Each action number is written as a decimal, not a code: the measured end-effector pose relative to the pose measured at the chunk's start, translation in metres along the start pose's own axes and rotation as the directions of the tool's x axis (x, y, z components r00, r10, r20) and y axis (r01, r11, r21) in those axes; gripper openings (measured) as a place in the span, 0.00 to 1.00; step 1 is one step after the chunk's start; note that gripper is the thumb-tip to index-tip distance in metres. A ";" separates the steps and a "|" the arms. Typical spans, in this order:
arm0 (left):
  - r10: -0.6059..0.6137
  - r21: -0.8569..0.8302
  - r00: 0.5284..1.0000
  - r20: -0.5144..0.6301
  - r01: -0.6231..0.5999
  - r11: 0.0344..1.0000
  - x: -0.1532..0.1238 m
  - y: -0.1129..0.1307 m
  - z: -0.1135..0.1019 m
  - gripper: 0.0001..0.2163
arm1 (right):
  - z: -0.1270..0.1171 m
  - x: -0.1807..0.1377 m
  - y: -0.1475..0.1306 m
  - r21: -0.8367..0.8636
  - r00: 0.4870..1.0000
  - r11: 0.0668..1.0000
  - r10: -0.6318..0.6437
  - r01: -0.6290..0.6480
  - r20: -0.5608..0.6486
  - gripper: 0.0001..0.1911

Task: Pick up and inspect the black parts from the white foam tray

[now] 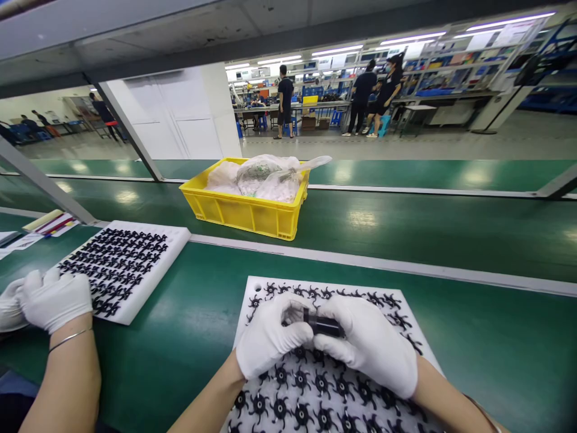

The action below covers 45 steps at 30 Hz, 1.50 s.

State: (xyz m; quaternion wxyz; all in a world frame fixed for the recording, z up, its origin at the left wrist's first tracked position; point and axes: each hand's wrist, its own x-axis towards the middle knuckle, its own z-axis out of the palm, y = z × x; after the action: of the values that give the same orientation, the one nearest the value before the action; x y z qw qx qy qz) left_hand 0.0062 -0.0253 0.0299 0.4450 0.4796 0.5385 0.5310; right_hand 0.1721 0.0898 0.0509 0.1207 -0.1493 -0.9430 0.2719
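My left hand [274, 334], in a white glove, is closed with its thumb and fingertips at the left end of a black cylindrical part [325, 326]. My right hand [372, 340], gloved the same way, is closed around the right end of that part, which hides its tip. Both hands are above a white tray [408, 304] set with rows of small black impellers [301, 379] with curved blades. The part lies roughly level between the hands.
A co-worker's gloved hands [51, 297] are at a second white tray [155, 288] of black impellers on the left. Behind stands a yellow crate [246, 218] with plastic bags [270, 174]. Papers [54, 222] lie far left. A shelf [180, 36] hangs overhead.
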 end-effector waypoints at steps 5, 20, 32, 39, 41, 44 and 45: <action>0.071 -0.012 0.997 -0.032 -0.072 0.997 -0.002 0.003 0.004 0.18 | -0.002 -0.002 0.004 0.056 0.999 0.998 0.031 -0.032 0.014 0.22; 0.041 0.016 0.999 -0.006 -0.041 0.999 0.000 0.008 0.003 0.17 | -0.004 -0.002 0.000 0.044 1.000 0.999 0.030 -0.030 0.002 0.16; 0.260 0.261 0.965 -0.023 -0.245 0.934 -0.005 -0.005 0.004 0.33 | -0.007 0.006 0.002 0.295 0.979 0.954 -0.102 0.046 0.178 0.26; 0.298 0.263 0.953 0.051 -0.300 0.917 -0.009 -0.002 0.008 0.37 | 0.001 0.004 0.011 0.299 0.964 0.949 -0.166 0.098 0.210 0.25; 0.264 0.203 0.963 0.043 -0.268 0.942 -0.010 0.000 0.008 0.36 | 0.000 0.004 0.010 0.327 0.962 0.940 -0.176 0.101 0.208 0.23; 0.234 0.116 0.972 0.024 -0.235 0.965 -0.009 0.001 0.006 0.32 | -0.003 0.005 0.005 0.374 0.957 0.921 -0.201 0.112 0.210 0.21; 0.236 0.103 0.972 0.013 -0.236 0.966 -0.009 0.002 0.005 0.30 | -0.004 0.005 0.004 0.384 0.955 0.916 -0.206 0.113 0.211 0.20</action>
State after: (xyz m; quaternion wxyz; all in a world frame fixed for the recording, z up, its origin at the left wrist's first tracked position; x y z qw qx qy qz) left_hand 0.0125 -0.0334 0.0310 0.3533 0.5630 0.5041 0.5515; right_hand 0.1698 0.0963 0.0530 0.0499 -0.0109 -0.8919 0.4493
